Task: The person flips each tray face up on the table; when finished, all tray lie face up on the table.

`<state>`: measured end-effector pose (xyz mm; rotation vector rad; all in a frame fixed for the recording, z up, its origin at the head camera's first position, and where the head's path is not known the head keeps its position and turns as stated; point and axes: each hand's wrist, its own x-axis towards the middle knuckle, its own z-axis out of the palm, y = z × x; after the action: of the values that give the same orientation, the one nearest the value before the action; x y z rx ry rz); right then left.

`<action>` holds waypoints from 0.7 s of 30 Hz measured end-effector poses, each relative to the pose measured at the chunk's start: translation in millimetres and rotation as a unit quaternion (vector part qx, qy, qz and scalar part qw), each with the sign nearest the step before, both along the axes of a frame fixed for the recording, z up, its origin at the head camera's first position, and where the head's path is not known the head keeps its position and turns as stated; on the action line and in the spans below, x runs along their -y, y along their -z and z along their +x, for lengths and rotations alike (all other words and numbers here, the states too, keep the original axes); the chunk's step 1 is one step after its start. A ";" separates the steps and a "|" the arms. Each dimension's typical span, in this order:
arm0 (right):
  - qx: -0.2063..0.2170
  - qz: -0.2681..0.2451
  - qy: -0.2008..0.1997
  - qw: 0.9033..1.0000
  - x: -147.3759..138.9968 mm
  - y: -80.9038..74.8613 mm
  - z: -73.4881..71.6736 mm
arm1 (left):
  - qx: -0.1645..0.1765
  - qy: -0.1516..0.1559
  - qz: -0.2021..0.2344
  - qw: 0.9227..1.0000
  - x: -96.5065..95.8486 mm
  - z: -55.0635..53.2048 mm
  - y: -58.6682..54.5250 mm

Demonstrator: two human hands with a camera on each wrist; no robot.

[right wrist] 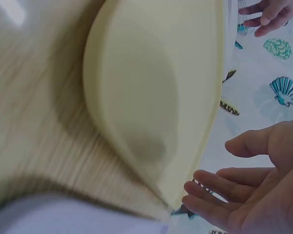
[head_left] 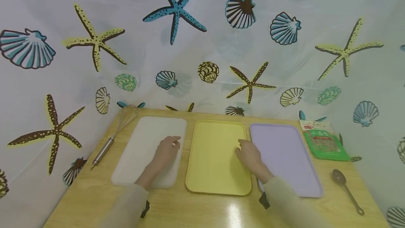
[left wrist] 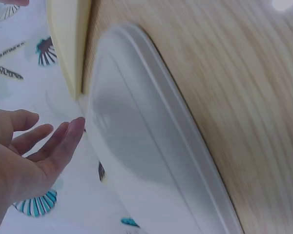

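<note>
My left hand (head_left: 167,149) hovers over the right side of a white tray (head_left: 148,171), its fingers loosely bent with nothing in them. In the left wrist view that hand (left wrist: 34,156) shows relaxed fingers above the white tray (left wrist: 141,131). Between the arms lies a yellow tray (head_left: 218,164), bare inside. My right hand (head_left: 249,154) hangs over its right edge, holding nothing. The right wrist view shows this hand (right wrist: 249,180) palm in sight, fingers slightly bent, beside the yellow tray (right wrist: 185,73). A lavender tray (head_left: 288,161) lies to the right, partly under the right forearm.
A whisk (head_left: 109,145) with a metal handle lies left of the white tray. At the right are a green food packet (head_left: 326,143) and a dark spoon (head_left: 343,182). A curtain (head_left: 202,48) printed with shells and starfish surrounds the wooden table (head_left: 196,208).
</note>
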<state>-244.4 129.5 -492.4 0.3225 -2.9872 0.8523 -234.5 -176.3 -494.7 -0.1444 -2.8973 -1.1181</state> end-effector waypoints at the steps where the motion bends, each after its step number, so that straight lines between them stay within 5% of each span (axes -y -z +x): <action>1: -0.001 -0.004 -0.008 1.000 4.3 0.9 0.7 | -0.009 0.000 -0.011 1.000 7.5 -0.5 -0.4; 11: 0.030 -0.051 -0.087 0.994 49.2 10.9 5.8 | -0.039 0.002 -0.128 0.991 89.4 9.3 3.6; 17: 0.043 -0.071 -0.118 0.990 77.5 14.1 4.6 | -0.037 -0.026 -0.184 0.982 122.0 18.8 11.5; 21: 0.052 -0.070 -0.129 0.988 97.6 14.8 3.3 | -0.026 -0.013 -0.195 0.980 138.0 20.1 19.8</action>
<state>-241.0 31.9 -507.2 0.6917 -2.9995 1.1280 -214.5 -314.3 -514.5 -0.1407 -3.0219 -0.5195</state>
